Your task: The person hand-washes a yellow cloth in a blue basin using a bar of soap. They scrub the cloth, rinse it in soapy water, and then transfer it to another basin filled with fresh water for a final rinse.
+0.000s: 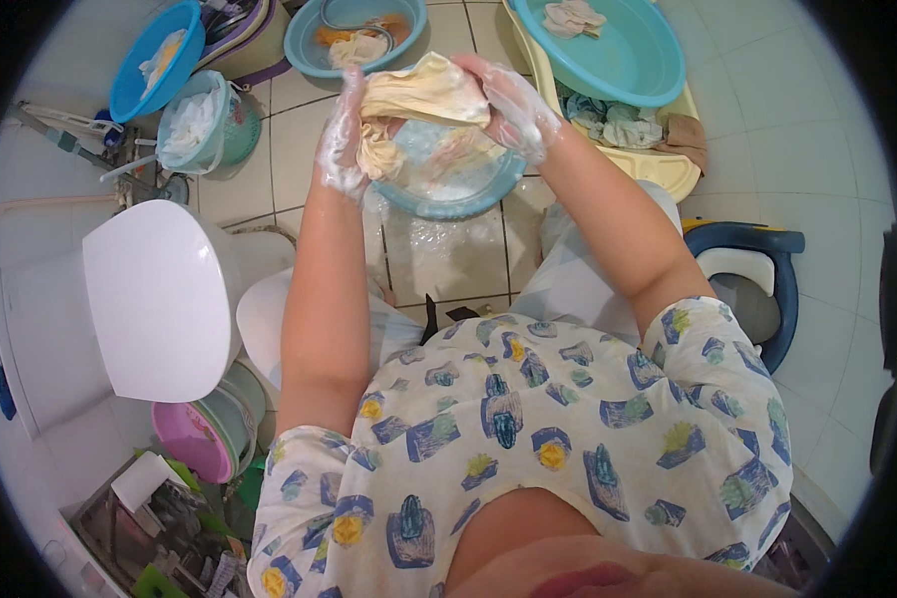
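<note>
A wet, pale yellow cloth (pixel 426 93) is stretched between my two hands above a blue plastic basin (pixel 448 208). My left hand (pixel 343 138), coated in white suds, grips one end, and a bunched part of the cloth hangs beneath it. At the other end, my right hand (pixel 512 105) holds on, with foam over its back and wrist. Soapy water and more light-coloured fabric (pixel 467 153) lie in the basin, partly hidden by the raised cloth.
Ahead stands a blue basin (pixel 295 46) with wet clothes and a hose. A turquoise tub (pixel 620 86) rests over a cream baby bath (pixel 661 168) holding clothes, at right. Left are a bucket (pixel 239 134) of white cloth and a toilet (pixel 156 299). The tiled floor (pixel 448 261) is wet.
</note>
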`<move>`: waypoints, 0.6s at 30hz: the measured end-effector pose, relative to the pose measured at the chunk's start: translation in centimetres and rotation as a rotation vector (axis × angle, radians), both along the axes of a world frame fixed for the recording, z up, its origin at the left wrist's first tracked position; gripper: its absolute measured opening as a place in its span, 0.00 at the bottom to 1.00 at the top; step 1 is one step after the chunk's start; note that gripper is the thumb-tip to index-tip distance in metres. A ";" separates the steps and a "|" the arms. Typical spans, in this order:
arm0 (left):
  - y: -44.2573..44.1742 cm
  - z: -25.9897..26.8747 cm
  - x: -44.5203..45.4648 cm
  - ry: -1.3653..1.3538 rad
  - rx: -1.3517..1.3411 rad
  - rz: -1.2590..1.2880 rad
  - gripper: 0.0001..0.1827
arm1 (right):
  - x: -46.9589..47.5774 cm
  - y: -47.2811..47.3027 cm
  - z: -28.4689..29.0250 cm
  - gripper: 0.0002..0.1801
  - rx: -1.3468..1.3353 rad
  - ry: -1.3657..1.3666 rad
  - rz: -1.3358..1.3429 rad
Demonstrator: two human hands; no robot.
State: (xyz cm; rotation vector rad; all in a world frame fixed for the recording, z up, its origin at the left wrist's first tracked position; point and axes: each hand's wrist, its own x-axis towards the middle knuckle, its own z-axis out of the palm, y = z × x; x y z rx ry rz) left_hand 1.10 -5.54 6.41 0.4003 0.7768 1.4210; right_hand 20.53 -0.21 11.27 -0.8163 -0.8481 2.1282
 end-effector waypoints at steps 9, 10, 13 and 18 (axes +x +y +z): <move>-1.1 1.0 2.6 0.163 0.036 0.001 0.28 | 0.0 -0.5 1.2 0.33 0.619 -0.513 0.362; -1.1 1.1 2.9 0.154 0.050 -0.008 0.29 | -0.1 -0.4 0.7 0.30 0.559 -0.427 0.226; -2.0 2.4 4.0 0.221 0.077 -0.197 0.27 | 0.0 1.1 0.8 0.20 0.284 -0.168 0.038; -2.3 0.9 4.7 0.199 0.117 -0.200 0.30 | 0.5 2.7 0.2 0.18 0.119 -0.036 -0.136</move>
